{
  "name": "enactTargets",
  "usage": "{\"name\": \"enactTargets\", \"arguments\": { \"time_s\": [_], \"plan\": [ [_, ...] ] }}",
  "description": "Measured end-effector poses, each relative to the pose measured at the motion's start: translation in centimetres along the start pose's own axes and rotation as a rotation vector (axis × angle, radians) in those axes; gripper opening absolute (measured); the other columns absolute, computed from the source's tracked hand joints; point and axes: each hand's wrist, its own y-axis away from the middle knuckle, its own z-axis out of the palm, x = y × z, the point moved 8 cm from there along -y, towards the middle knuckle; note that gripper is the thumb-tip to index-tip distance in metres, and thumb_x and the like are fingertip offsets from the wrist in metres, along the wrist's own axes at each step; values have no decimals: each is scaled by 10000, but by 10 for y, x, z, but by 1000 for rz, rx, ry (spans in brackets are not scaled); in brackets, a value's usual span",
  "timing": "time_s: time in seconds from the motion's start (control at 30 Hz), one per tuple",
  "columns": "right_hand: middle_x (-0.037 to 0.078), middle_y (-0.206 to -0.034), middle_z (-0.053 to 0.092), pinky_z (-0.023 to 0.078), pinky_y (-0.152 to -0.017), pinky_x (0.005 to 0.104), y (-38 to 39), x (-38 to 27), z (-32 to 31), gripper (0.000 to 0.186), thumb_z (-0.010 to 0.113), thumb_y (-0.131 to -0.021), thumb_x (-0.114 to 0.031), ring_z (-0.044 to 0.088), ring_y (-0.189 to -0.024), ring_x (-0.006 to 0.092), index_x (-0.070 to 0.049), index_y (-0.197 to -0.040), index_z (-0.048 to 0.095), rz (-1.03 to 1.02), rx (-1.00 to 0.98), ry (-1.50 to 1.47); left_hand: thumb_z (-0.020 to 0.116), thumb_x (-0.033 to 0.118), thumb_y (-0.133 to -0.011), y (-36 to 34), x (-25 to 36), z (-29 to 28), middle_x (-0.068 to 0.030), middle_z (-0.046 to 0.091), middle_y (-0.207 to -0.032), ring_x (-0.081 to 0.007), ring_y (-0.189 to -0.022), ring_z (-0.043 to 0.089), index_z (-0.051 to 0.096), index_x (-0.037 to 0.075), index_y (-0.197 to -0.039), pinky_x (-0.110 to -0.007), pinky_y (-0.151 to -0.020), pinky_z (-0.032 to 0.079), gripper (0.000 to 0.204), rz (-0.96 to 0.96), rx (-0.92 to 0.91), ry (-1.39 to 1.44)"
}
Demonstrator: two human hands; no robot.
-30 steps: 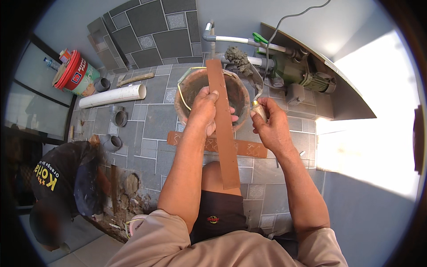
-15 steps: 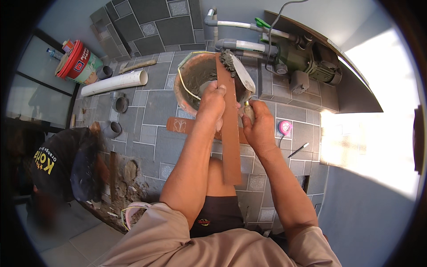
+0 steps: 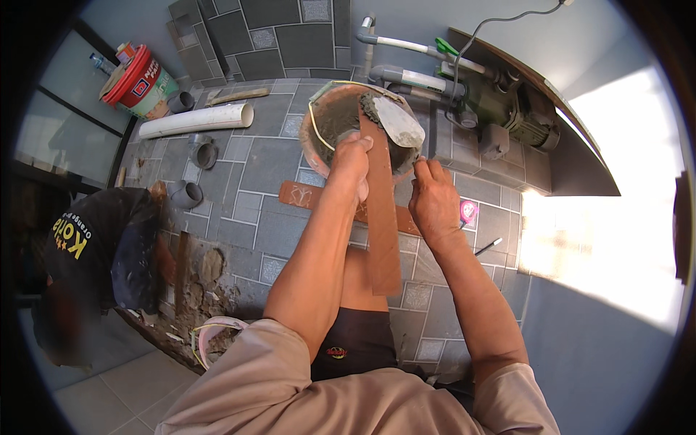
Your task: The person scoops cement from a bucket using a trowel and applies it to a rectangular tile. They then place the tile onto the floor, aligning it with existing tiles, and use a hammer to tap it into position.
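My left hand [image 3: 355, 163] is closed around a long brown strip [image 3: 383, 232] held upright over the orange bucket [image 3: 315, 156], which has grey mortar inside. My right hand [image 3: 431, 192] is closed on a trowel, its handle mostly hidden by the fingers. The trowel's pale blade [image 3: 399, 123] is against the strip's upper end, with a lump of wet mortar [image 3: 370, 107] along that edge. A second brown strip [image 3: 301, 194] with white marks lies crosswise on the tiles below the bucket.
Green pump [image 3: 522, 116] with pipes and cable, back right. Pink tape measure [image 3: 470, 210], pen [image 3: 489, 245] at right. Paint bucket [image 3: 145, 87], white pipe [image 3: 196, 119], grey fittings at left. Co-worker [image 3: 130, 261] bent over broken floor [image 3: 206, 283] at lower left, beside a small pink bucket [image 3: 214, 333].
The mortar-loaded trowel has moved down and onto the strip's upper end, its blade turned flatter against it. The strip and both hands shifted slightly rightward in view.
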Motion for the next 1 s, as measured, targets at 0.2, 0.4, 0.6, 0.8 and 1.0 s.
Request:
{"name": "enactTargets", "arguments": {
  "time_s": [0.2,0.4,0.6,0.8,1.0],
  "plan": [
    [126,-1110,621,585,-829,457,-8,-1,-7,364,626,-798,46,632,-1037,364,-58,-1147,613,-59,-97,122,523,126,-1016,-4,5,-15,-91,656,-1027,-218,-956,633,633,27,-1104,-403,-839,533,172,-8,53,83],
    [140,-1050,666,593,-793,399,-2,25,-15,360,715,-835,-21,675,-947,336,-39,-1187,642,92,-174,-141,463,139,-1055,-1,27,-17,-146,651,-1143,-262,-1005,669,566,-8,-1288,-453,-861,575,294,23,30,87],
    [82,-1000,676,580,-666,312,0,21,13,374,760,-883,-58,659,-900,176,18,-1227,631,504,-284,-923,448,145,-1058,-10,12,-16,-175,651,-1159,-293,-1027,670,548,-50,-1310,-469,-875,578,333,-37,44,67],
    [213,-1054,689,545,-853,415,15,0,5,366,749,-817,19,696,-1000,379,14,-1167,643,26,-21,-452,501,129,-1002,-4,19,-10,-163,663,-1106,-295,-958,682,612,-35,-1201,-475,-829,581,281,-6,-9,249],
    [174,-1061,672,528,-888,491,21,40,-33,326,677,-854,-44,668,-1016,395,-61,-1180,671,161,-192,-19,518,119,-970,8,77,-80,-160,676,-1064,-281,-957,679,643,-32,-1127,-441,-842,562,251,231,257,52]
  ]
}}
